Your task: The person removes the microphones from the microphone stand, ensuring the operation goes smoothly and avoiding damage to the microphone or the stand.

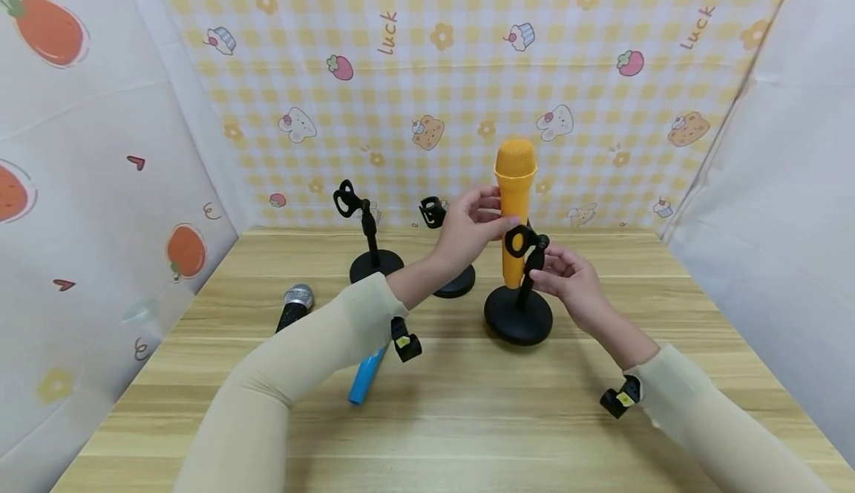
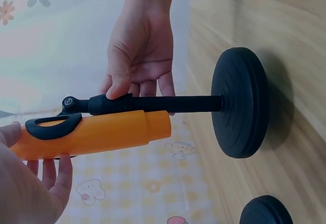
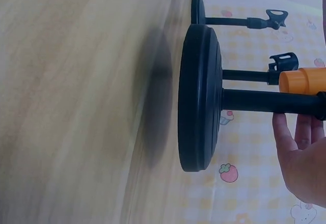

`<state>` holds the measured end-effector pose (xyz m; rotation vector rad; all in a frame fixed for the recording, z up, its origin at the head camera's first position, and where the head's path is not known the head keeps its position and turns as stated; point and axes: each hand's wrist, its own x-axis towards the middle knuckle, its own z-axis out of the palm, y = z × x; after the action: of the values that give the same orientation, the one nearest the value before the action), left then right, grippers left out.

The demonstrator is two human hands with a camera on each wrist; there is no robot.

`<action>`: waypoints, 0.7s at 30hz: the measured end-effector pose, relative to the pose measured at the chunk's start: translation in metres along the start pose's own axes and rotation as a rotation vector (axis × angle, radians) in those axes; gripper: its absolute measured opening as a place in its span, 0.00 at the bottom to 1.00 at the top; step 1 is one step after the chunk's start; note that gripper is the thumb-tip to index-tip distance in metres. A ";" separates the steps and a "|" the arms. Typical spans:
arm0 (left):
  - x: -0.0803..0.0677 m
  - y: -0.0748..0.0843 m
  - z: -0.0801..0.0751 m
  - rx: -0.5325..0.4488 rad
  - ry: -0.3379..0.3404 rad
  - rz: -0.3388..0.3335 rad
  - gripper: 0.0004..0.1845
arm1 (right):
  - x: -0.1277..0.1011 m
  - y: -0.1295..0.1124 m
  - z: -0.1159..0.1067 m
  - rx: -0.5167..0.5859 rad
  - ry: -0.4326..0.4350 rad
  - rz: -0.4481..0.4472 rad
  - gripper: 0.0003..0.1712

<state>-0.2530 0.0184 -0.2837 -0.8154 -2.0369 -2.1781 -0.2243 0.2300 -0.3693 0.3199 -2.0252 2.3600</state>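
An orange microphone (image 1: 515,188) stands upright in the clip (image 1: 517,240) of a black desk stand (image 1: 519,316) at mid-table. My left hand (image 1: 497,209) grips the microphone's body just above the clip. My right hand (image 1: 542,266) pinches the stand's thin pole (image 1: 532,266) below the clip. In the left wrist view the orange microphone (image 2: 102,132) lies along the pole (image 2: 173,103), and the right hand's thumb (image 2: 117,89) presses on the pole. The right wrist view shows the round base (image 3: 199,96) flat on the wood, with the pole (image 3: 265,102) and the right hand's fingers (image 3: 300,150) under it.
Two more black stands (image 1: 374,255) (image 1: 456,281) with bare clips stand behind, near the back wall. A black microphone with a silver head (image 1: 295,306) and a blue microphone (image 1: 366,378), partly under my left forearm, lie on the wooden table (image 1: 467,419). Patterned cloth walls enclose three sides.
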 end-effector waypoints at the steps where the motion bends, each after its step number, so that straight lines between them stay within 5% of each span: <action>1: -0.001 0.000 0.000 -0.002 -0.004 -0.003 0.21 | -0.001 0.000 0.000 -0.001 -0.002 0.004 0.16; 21: -0.019 0.001 0.000 -0.007 -0.027 -0.036 0.25 | -0.018 0.006 0.003 0.016 -0.030 0.022 0.16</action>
<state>-0.2358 0.0124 -0.2906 -0.8195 -2.0737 -2.2054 -0.2068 0.2284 -0.3776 0.3373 -2.0340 2.4001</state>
